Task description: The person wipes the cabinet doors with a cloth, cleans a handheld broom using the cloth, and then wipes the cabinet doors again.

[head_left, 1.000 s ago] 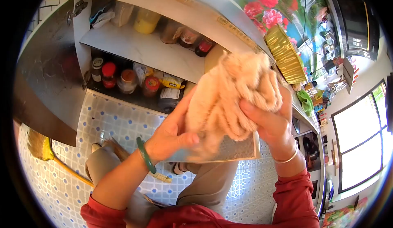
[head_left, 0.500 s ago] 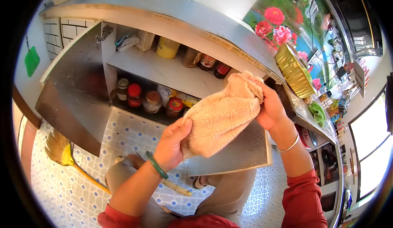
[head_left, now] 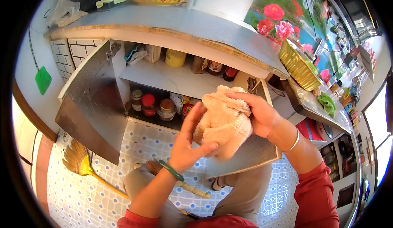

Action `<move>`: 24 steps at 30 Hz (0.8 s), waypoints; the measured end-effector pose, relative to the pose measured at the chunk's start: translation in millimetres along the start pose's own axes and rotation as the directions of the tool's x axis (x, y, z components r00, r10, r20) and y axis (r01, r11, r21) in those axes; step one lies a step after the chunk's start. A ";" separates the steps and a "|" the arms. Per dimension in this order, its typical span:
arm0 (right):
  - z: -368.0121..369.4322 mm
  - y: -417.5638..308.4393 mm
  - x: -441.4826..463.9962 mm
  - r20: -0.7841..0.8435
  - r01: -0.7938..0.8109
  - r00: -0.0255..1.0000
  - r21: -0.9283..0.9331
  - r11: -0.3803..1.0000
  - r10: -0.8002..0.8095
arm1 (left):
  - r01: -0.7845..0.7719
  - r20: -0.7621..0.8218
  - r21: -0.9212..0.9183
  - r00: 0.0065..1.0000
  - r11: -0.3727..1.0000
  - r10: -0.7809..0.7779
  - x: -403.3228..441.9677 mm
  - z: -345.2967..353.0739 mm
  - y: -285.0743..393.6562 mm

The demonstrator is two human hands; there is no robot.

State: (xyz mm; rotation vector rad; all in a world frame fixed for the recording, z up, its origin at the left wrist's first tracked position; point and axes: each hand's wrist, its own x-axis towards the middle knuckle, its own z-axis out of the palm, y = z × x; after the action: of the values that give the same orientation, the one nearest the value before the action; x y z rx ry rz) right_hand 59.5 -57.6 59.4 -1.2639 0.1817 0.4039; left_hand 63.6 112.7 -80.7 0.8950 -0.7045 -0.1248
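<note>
A fluffy peach-coloured cloth (head_left: 225, 123) is bunched up in front of the open cupboard. My right hand (head_left: 262, 115) grips its upper right side, the thumb and fingers closed on the fabric. On the other side, my left hand (head_left: 186, 146) has its thumb and fingers spread apart, resting against the cloth's left edge. Behind the cloth, the cupboard's upper shelf (head_left: 163, 77) holds a yellow container (head_left: 175, 58) and several bottles and jars. Lower down stand a red-lidded jar (head_left: 148, 105) and a glass jar (head_left: 166, 110), with another red lid partly hidden by my left hand.
The left cupboard door (head_left: 92, 109) swings out wide; the right door (head_left: 245, 156) stands open below the cloth. A yellow-handled broom (head_left: 84, 164) and a short brush (head_left: 192, 189) lie on the tiled floor. A gold basin (head_left: 301, 66) sits on the counter (head_left: 196, 25).
The cloth has gone from stretched between both hands to a more compact bunch. My left hand has loosened from its pinch and spread its fingers. The view has shifted slightly.
</note>
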 end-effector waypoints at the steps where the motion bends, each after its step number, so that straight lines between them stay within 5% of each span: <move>1: 1.0 1.5 2.6 -0.028 0.031 0.999 -0.049 0.998 -0.032 | 0.047 -0.013 -0.050 0.999 0.998 -0.048 -2.5 7.3 5.4; 6: -13.7 -0.8 12.5 -0.075 -0.004 0.997 -0.163 0.987 -0.008 | 0.253 -0.185 0.007 0.951 0.968 -0.247 -8.6 0.0 -17.4; 8: -25.1 -6.2 9.7 -0.106 -0.063 0.994 -0.475 0.878 0.014 | 0.510 -0.249 -0.066 0.824 0.858 -0.509 -6.1 -9.5 -14.0; 9: -29.2 -5.7 6.4 -0.123 -0.074 0.992 -0.469 0.880 0.018 | 0.558 -0.291 -0.209 0.748 0.803 -0.596 -4.9 -5.2 -9.7; 10: -33.2 -4.7 1.8 -0.127 -0.036 0.991 -0.578 0.815 -0.046 | 0.569 -0.274 -0.222 0.743 0.792 -0.611 -5.7 -7.3 -6.9; 12: -40.5 -5.7 -9.0 -0.106 0.023 0.981 -0.775 0.631 -0.165 | 0.591 0.045 -0.622 0.682 0.515 -0.730 -6.8 -15.0 -6.0; 13: -43.2 -7.3 -16.7 -0.081 0.090 0.943 -0.871 0.483 -0.321 | 0.524 -0.031 -0.713 0.640 0.466 -0.768 -5.1 -4.9 -11.6; 14: -52.8 -8.0 -18.2 -0.095 0.075 0.943 -0.874 0.480 -0.319 | 0.528 -0.017 -0.718 0.638 0.453 -0.770 -5.0 -0.6 -14.3; 16: -69.5 -10.7 -18.4 0.013 0.278 0.722 -0.921 0.273 -0.691 | 0.585 0.002 -0.687 0.593 0.430 -0.805 -7.0 2.5 -18.2; 17: -73.7 -14.1 -24.2 -0.017 0.365 0.746 -0.826 0.430 -0.665 | 0.587 -0.021 -0.693 0.563 0.417 -0.826 -9.5 0.8 -24.6; 18: -77.8 -14.3 -26.8 -0.022 0.356 0.748 -0.830 0.429 -0.664 | 0.589 -0.012 -0.697 0.562 0.410 -0.827 -8.9 5.0 -27.4; 20: -87.1 -8.9 -30.0 -0.095 0.387 0.755 -0.734 0.558 -0.649 | 0.596 -0.288 -0.362 0.660 0.717 -0.694 -8.5 13.1 -31.0; 21: -92.0 -1.9 -29.2 -0.052 0.435 0.750 -0.713 0.550 -0.660 | 0.598 -0.312 -0.132 0.732 0.791 -0.605 -8.2 13.7 -36.1; 22: -94.0 3.0 -30.0 -0.053 0.431 0.752 -0.715 0.551 -0.657 | 0.599 -0.312 -0.137 0.730 0.789 -0.608 -9.2 15.7 -36.8; 23: -93.2 7.3 -30.1 -0.043 0.441 0.761 -0.697 0.565 -0.647 | 0.407 -0.299 0.386 0.904 0.828 -0.305 -10.8 20.0 -34.6; 24: -93.8 10.4 -30.4 -0.035 0.448 0.771 -0.680 0.581 -0.635 | 0.106 -0.111 0.792 0.993 0.601 -0.029 -9.8 27.2 -30.2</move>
State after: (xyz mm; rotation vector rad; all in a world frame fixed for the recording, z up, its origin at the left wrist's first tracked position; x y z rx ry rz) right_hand 35.7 -150.1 32.7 -1.9798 -0.1456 -0.3096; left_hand 44.9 79.0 -97.0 1.7985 -0.6365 0.1928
